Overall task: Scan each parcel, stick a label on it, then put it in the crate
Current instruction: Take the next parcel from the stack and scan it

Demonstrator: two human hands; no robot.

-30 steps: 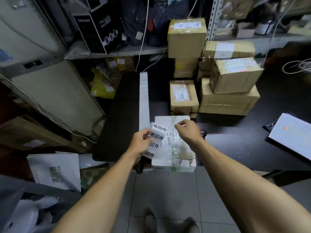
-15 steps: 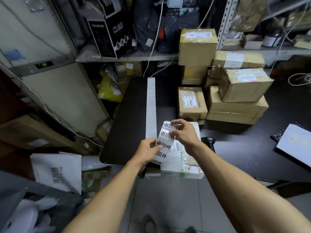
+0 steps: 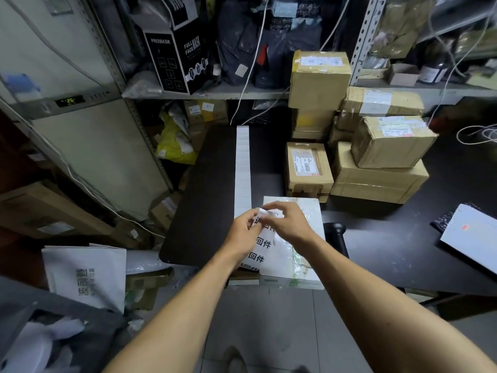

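A dark table (image 3: 215, 170) is seen from above, with 2 bare forearms reaching in from the bottom edge of the view. At the table's near edge lies a white parcel (image 3: 304, 254), wrapped in clear film, its front end slightly overhanging that edge. Held just over the parcel's left side is a strip of printed labels (image 3: 259, 244), each marked with black Chinese characters.

The left hand (image 3: 242, 232) is curled round the left edge of the strip, which is pinched between thumb and fingers. The right hand (image 3: 289, 224) is closed at the strip's far end, where a white corner is nipped and appears to be lifting; whether that corner is the label itself or only its backing cannot be told.

The step in hand is judged to be the peeling of 1 label for this parcel. It is best done slowly, with the backing held taut by the left hand, so that the label is not torn or folded onto itself. A flat, bare patch of the parcel's top should be chosen, and the label smoothed down from one side.

A long blank label strip (image 3: 243, 168) runs along the table toward its far edge. A black scanner (image 3: 336, 235) rests just right of the parcel. 5 or so cardboard boxes (image 3: 376, 162) are stacked toward the table's far right. No crate can be identified with certainty.
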